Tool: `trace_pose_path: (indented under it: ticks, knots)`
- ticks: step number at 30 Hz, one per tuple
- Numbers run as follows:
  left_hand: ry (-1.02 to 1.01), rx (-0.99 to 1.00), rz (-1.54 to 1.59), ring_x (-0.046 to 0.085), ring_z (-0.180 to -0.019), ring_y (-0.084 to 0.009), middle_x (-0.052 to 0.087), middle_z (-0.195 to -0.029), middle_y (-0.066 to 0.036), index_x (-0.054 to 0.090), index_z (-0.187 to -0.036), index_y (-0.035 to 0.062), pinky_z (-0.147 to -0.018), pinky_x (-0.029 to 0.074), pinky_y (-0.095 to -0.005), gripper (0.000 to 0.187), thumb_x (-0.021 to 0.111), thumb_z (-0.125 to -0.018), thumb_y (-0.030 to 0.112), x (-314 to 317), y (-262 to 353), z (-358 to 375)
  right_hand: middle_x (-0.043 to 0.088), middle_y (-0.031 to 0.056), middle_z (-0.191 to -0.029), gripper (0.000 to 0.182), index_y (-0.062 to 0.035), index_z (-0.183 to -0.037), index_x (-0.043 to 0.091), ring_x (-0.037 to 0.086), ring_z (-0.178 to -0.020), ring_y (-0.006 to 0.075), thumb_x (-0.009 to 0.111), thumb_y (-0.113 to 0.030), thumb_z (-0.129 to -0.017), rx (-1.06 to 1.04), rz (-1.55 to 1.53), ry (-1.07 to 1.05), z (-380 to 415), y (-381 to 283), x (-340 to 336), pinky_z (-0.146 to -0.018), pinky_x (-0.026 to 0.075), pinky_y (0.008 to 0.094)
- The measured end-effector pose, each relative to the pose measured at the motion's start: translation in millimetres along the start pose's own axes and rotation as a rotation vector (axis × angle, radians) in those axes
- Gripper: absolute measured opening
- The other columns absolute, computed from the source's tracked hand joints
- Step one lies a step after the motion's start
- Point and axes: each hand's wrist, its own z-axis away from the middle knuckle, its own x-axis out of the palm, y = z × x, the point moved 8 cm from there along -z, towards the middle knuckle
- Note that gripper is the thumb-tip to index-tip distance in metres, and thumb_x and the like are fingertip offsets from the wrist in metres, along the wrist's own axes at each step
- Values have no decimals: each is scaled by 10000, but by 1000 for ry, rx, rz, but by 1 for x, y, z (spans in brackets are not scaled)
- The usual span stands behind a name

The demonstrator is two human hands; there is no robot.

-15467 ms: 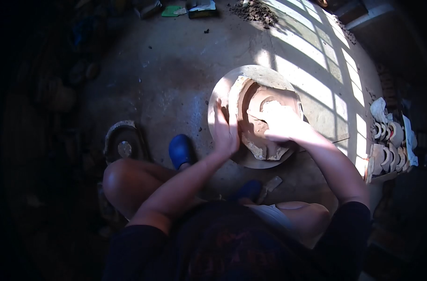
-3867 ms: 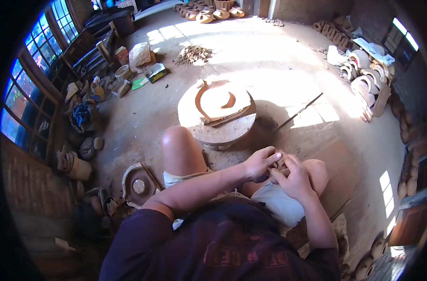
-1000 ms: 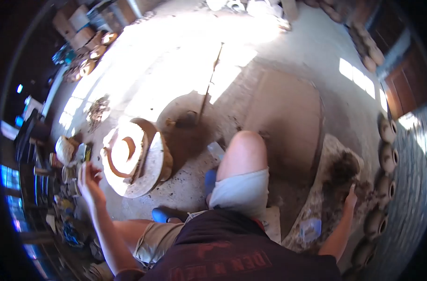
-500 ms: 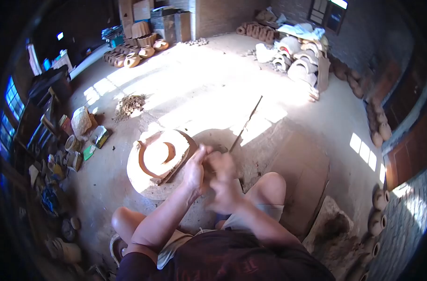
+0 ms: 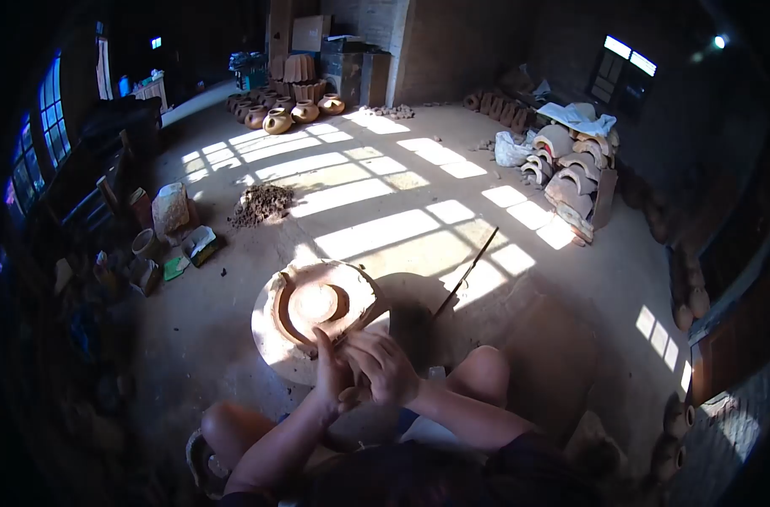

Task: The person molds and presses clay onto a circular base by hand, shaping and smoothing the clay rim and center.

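My left hand (image 5: pixel 332 373) and my right hand (image 5: pixel 385 365) are pressed together in front of my knees, at the near edge of a round wheel-like disc (image 5: pixel 275 359). The left thumb points up, and the right fingers curl over the left palm. Whatever lies between them is mostly hidden; a small brownish end at the bottom could be clay or fingertips. On the disc, a thick curved wall of clay (image 5: pixel 285 319) bends around a pale round middle. Right of the hands, a thin dark stick (image 5: pixel 466 275) slants up from a dark round shape on the floor.
A heap of crumbled clay (image 5: pixel 262 205) lies beyond the disc. Containers and a pale block (image 5: pixel 172 209) stand at left. Round pots (image 5: pixel 277 121) sit at the back, and stacked curved clay pieces (image 5: pixel 571 182) at back right. A flat board (image 5: pixel 549 346) lies right of my knee.
The view has tilted and darkened, so the sunlit floor shows window patterns. My hands have come together lower, nearer my body; the right hand, blurred before, now lies against the left.
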Motion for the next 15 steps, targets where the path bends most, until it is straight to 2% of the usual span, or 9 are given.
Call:
trace_pose_path:
  ticks: [2,3,6,7,10,13,15]
  knots:
    - [473,-148,-240,591,-1275,-292,610,-1362,-176,435,-1520,69,-1129,429,-490,1149,236,-829,965,1,-16,20,674,169,-1005,481,-13,-1000,677,659,-987,342,674,-490,-936,12,20,-165,12,9,15,-912,482,511]
    - [442,-273,-395,611,-1245,-320,647,-1300,-184,479,-1482,33,-1121,426,-498,1253,169,-763,1012,1,-25,22,648,121,-835,356,-56,-828,634,651,-805,321,721,-390,-913,-24,6,-67,7,15,8,-758,498,471]
    - [400,-465,-560,599,-1263,-287,656,-1272,-160,521,-1438,12,-1066,451,-445,1262,111,-777,1006,-22,-33,31,638,138,-836,302,-73,-824,632,643,-805,354,744,-346,-890,438,-74,-173,37,71,25,-729,506,479]
    - [460,-435,-588,645,-1188,-271,675,-1221,-142,549,-1404,8,-966,500,-408,1248,56,-799,982,-30,-29,31,645,135,-832,277,-72,-825,631,642,-792,376,749,-313,-888,465,-123,-75,41,73,16,-694,502,489]
    - [344,-442,-651,671,-986,-206,686,-1145,-97,570,-1392,15,-801,508,-335,1045,176,-940,872,-33,-18,28,658,140,-875,228,-63,-797,648,643,-826,361,776,-235,-876,379,-68,111,51,55,15,-677,489,457]
    - [500,-125,-1123,605,-807,-130,686,-1060,-53,600,-1357,28,-680,457,-278,747,349,-1057,665,-1,19,24,617,203,-1152,376,7,-1094,663,617,-1080,374,792,-271,-877,353,-267,47,57,45,36,-929,489,450]
    - [478,-112,-1110,565,-769,-111,679,-1025,-45,614,-1319,38,-680,447,-262,603,427,-1071,555,-1,19,29,575,229,-1304,533,39,-1295,632,601,-1186,381,769,-300,-908,415,-366,-45,62,46,31,-1064,478,445]
